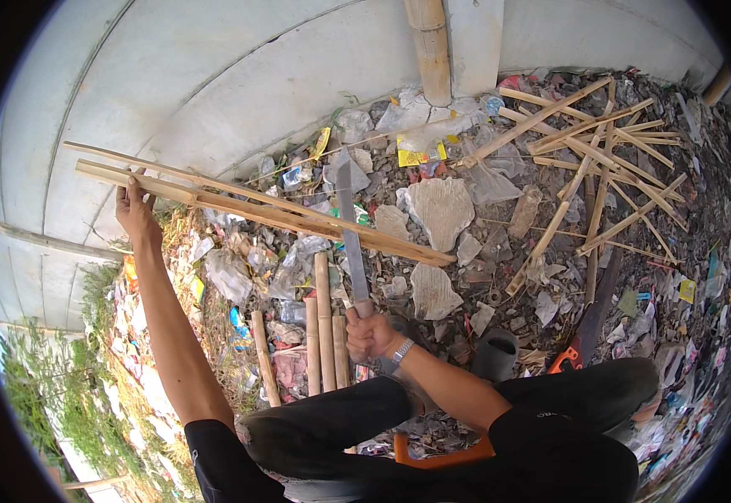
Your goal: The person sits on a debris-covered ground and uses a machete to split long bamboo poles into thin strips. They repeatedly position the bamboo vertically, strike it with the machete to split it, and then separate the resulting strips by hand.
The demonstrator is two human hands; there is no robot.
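Note:
At the upper left, my left hand [136, 208] is closed round the far end of a long bamboo piece [269, 214], split lengthwise. The piece slants down to the right, its other end over the rubble. My right hand [371, 335] grips the handle of a machete [350, 230], low in the middle. The blade points up and away from me and crosses the bamboo near its right part. A second, thinner bamboo strip [189, 176] runs just above the first, spreading apart from it toward the left. Whether the blade sits in the split is hard to tell.
Cut bamboo strips [596, 159] lie crossed in a heap at the right. Several bamboo lengths [326, 323] are by my left knee. A saw [568, 359], a grey pipe piece [495, 356] and concrete chunks [439, 211] lie among litter. A pale wall [214, 50] stands behind.

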